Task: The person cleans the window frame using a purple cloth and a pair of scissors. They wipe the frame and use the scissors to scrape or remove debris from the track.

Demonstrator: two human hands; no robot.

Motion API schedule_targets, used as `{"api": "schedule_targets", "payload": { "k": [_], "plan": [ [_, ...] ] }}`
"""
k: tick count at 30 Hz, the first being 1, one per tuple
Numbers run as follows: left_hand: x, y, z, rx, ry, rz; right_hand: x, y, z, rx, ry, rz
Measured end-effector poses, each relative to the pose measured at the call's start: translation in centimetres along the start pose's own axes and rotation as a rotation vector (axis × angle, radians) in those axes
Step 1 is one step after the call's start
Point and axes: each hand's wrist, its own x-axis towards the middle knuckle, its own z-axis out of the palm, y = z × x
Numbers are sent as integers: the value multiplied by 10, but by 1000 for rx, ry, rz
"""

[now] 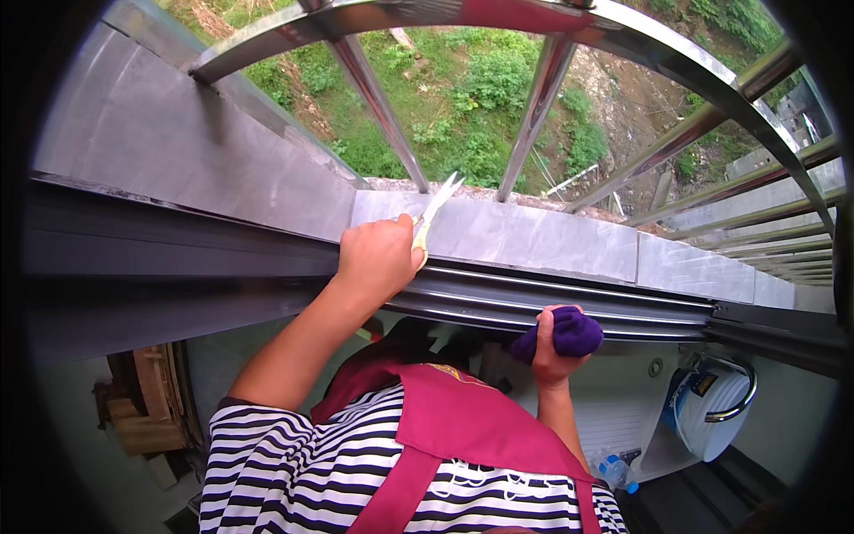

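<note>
My left hand [377, 257] grips a pair of scissors [427, 235] by its pale yellow handles. The slightly parted blades point away from me, over the grey tiled windowsill [520, 230] towards the metal bars. Bunched in my right hand [557, 364] is a purple cloth [575, 332], held at the near side of the dark sliding-window track [560, 297]. The track's metal rails run between me and the sill. My fingers and the folds hide part of the cloth.
A stainless-steel window guard [534, 120] curves beyond the sill, with greenery far below. At the left stands a dark window frame [173, 240]. Below right are a white sink [604, 407], a bucket [717, 407], a chrome faucet [747, 380] and a plastic bottle [619, 472].
</note>
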Motion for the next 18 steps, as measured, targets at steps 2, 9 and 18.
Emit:
{"api": "schedule_targets", "payload": {
  "k": [2, 9, 18],
  "plan": [
    [-3, -1, 2, 38, -32, -43, -1, 0, -2, -10, -15, 21],
    [-9, -11, -2, -5, -26, -31, 4, -12, -1, 63, -9, 129],
    [-75, 12, 21, -1568, -710, 23, -4, -88, -8, 736, -54, 771]
  ]
}}
